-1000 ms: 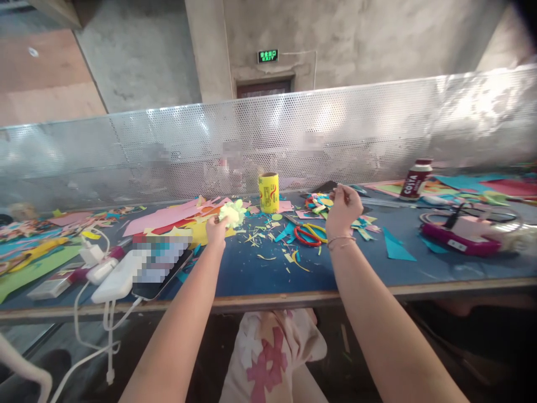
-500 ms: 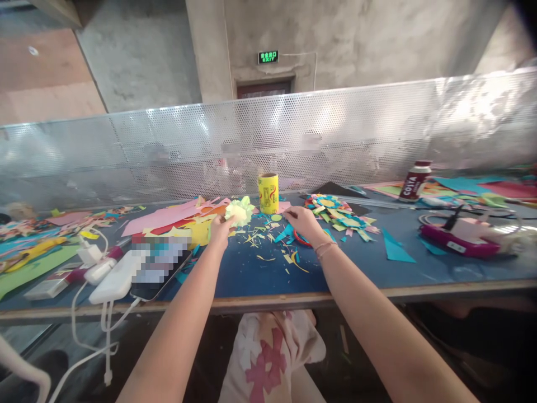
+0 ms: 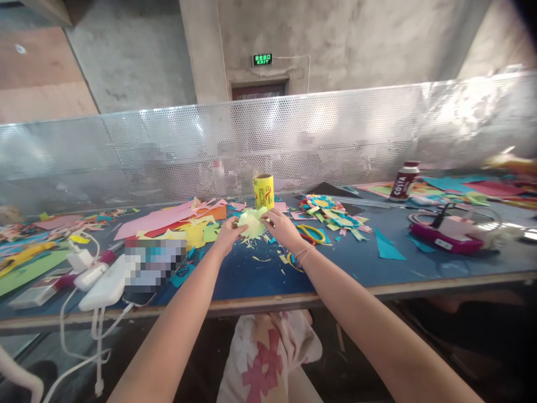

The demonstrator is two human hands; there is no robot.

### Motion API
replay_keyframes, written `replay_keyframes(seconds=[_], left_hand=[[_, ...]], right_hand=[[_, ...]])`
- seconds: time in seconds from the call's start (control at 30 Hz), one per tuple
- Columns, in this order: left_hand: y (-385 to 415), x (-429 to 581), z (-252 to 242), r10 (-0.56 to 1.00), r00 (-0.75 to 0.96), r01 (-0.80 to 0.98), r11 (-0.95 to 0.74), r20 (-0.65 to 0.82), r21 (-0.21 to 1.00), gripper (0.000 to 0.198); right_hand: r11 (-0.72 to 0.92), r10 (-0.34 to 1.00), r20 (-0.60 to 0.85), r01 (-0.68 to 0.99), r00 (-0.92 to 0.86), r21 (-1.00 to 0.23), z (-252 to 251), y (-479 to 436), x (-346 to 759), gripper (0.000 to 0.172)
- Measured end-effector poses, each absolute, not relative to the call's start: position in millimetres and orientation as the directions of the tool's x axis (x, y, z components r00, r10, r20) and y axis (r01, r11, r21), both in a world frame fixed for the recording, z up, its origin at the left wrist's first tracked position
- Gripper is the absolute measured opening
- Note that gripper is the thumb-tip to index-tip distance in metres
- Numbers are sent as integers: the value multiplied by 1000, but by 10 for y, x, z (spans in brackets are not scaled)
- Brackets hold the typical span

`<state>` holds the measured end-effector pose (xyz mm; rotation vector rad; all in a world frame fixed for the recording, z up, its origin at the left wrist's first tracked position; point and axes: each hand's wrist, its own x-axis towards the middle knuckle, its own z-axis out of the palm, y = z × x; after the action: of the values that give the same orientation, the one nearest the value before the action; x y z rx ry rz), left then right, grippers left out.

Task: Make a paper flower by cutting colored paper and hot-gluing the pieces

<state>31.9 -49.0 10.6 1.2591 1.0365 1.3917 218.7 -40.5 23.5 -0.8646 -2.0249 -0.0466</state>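
Between my two hands is a pale yellow-green paper flower (image 3: pixel 252 223) with ruffled petals, raised above the blue table. My left hand (image 3: pixel 230 234) pinches its left edge between thumb and fingers. At the flower's right edge, my right hand (image 3: pixel 282 226) has its thumb and fingers closed together; whether a small piece sits between them is too fine to make out. A yellow roll (image 3: pixel 263 192) with printed wrapping stands upright just behind the flower. Right of my right hand lie yellow and blue looped handles (image 3: pixel 312 234), apparently scissors, partly hidden by my wrist.
Paper scraps (image 3: pixel 262 258) litter the table's middle. A layered multicoloured paper piece (image 3: pixel 331 210) lies to the right, before a dark red bottle (image 3: pixel 404 181) and a purple power strip (image 3: pixel 445 238). At left are coloured sheets (image 3: pixel 155 219), a phone (image 3: pixel 156 271) and a white power bank (image 3: pixel 109 282) with cables.
My right hand has moved left from above the scraps to the flower's edge. My left hand has brought the flower rightward and slightly lower. The view has shifted slightly.
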Motion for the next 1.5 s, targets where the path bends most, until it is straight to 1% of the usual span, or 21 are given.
replay_keyframes(seconds=[0.13, 0.33, 0.5, 0.67, 0.77, 0.87, 0.93, 1.0, 1.07, 1.13, 1.2, 1.27, 1.37, 1.5], left_hand=[[-503, 327, 96, 976, 43, -71, -212, 215, 975, 45], [-528, 337, 104, 956, 123, 1, -269, 267, 963, 42], [-569, 356, 133, 953, 130, 30, -281, 275, 959, 42], [-571, 354, 138, 951, 132, 31, -287, 280, 958, 41], [-541, 331, 119, 951, 132, 19, -286, 281, 958, 41], [-498, 306, 92, 956, 105, 5, -276, 274, 961, 43], [-477, 300, 80, 958, 79, 1, -276, 275, 961, 46], [-470, 302, 77, 960, 54, -8, -273, 273, 962, 48], [-472, 307, 79, 960, 53, -20, -273, 274, 962, 49], [-479, 310, 82, 959, 74, -28, -272, 273, 962, 48], [-485, 312, 84, 957, 91, -27, -274, 275, 961, 47], [-490, 314, 85, 955, 108, -32, -273, 275, 961, 45], [-494, 320, 90, 962, 92, -43, -256, 259, 966, 45], [-498, 324, 116, 969, 36, -70, -240, 243, 968, 47]], right_hand=[[715, 599, 743, 618, -299, -328, 228, -411, 2175, 7], [724, 580, 760, 614, -293, -315, 211, -396, 2165, 5], [731, 570, 760, 615, -311, -297, 216, -401, 2162, 10], [746, 563, 767, 588, -308, -312, 212, -400, 2156, 8], [751, 575, 783, 533, -239, -389, 203, -371, 2160, 3], [728, 613, 784, 460, -102, -509, 199, -318, 2178, 10], [700, 655, 755, 395, -25, -595, 199, -279, 2194, 19], [658, 724, 690, 296, 4, -692, 199, -242, 2203, 32], [591, 802, 597, 161, -16, -790, 198, -213, 2202, 47], [508, 860, 505, 27, -79, -861, 194, -195, 2191, 57], [449, 878, 453, -58, -156, -891, 188, -191, 2175, 58], [438, 872, 446, -86, -205, -895, 182, -202, 2159, 53], [458, 865, 465, -80, -189, -885, 179, -228, 2148, 45], [456, 872, 469, -118, -142, -882, 198, -252, 2164, 44]])
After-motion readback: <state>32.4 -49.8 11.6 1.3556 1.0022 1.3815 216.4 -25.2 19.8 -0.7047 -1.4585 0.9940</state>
